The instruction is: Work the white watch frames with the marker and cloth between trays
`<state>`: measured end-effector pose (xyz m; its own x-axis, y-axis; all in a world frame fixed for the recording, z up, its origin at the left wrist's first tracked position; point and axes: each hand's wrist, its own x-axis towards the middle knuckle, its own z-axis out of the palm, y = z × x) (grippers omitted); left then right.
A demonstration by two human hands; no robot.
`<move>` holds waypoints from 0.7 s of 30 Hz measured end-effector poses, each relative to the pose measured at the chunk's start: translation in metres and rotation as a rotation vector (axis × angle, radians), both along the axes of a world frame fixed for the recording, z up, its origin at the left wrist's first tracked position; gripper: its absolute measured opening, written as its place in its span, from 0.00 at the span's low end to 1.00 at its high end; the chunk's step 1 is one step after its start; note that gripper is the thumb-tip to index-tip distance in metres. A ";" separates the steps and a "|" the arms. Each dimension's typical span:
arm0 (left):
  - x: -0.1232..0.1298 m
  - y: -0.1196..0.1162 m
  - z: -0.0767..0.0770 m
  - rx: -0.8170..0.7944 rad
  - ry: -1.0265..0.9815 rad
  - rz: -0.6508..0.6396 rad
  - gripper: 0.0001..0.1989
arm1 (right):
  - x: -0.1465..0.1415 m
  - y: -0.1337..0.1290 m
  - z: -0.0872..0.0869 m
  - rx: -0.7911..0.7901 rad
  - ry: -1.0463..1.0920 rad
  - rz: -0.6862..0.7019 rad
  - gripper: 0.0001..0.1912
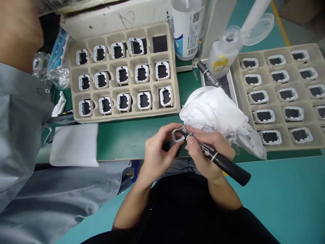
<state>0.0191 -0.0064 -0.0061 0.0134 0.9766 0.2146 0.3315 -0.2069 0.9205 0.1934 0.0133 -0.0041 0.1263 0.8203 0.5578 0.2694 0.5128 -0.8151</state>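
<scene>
Between the thumb and fingers of my left hand [159, 150] is a small white rounded-square frame [175, 135], held just over the bench's front edge. A thick black marker pen [223, 164] is gripped in my right hand [209, 149], its tip end at the frame's inner side. Whether the tip touches the frame I cannot tell. Beyond my hands lies a moulded pulp tray [122, 117] with similar white frames in its compartments; the far right compartment holds only a dark square. A crumpled white cloth [213, 106] rests just past my right hand.
At right stands a second pulp tray [284, 147] of frames. Behind the cloth are another marker [208, 74], a squeeze bottle [220, 56] and a large labelled bottle [188, 30]. A folded white cloth [74, 144] lies at left, beside a person's grey sleeve [20, 135].
</scene>
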 end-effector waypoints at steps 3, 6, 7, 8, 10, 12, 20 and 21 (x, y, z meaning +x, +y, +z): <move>0.001 -0.001 0.001 0.020 0.038 0.006 0.21 | -0.001 0.001 0.001 -0.002 0.017 0.002 0.06; 0.001 -0.001 0.001 0.049 0.053 0.002 0.21 | -0.001 0.001 0.002 -0.003 0.025 0.004 0.06; 0.001 -0.001 0.001 0.056 0.056 0.002 0.21 | -0.001 0.001 0.003 -0.005 0.020 0.005 0.06; 0.001 -0.001 0.001 0.060 0.059 0.002 0.21 | 0.000 0.000 0.003 -0.004 0.014 0.006 0.06; 0.002 -0.001 0.001 0.066 0.063 0.006 0.21 | 0.000 0.000 0.003 -0.006 0.007 0.008 0.07; 0.002 -0.001 0.000 0.070 0.065 0.008 0.21 | -0.001 0.001 0.004 -0.002 0.015 0.011 0.07; 0.004 -0.001 0.001 0.079 0.090 0.021 0.21 | -0.002 0.004 0.004 0.032 0.004 0.011 0.08; 0.004 -0.001 0.001 0.078 0.091 0.024 0.22 | -0.002 0.004 0.005 0.030 0.005 0.013 0.08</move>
<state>0.0231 -0.0074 -0.0048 0.0135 0.9574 0.2886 0.4184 -0.2675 0.8680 0.1918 0.0169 0.0005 0.1185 0.8047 0.5817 0.2587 0.5405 -0.8005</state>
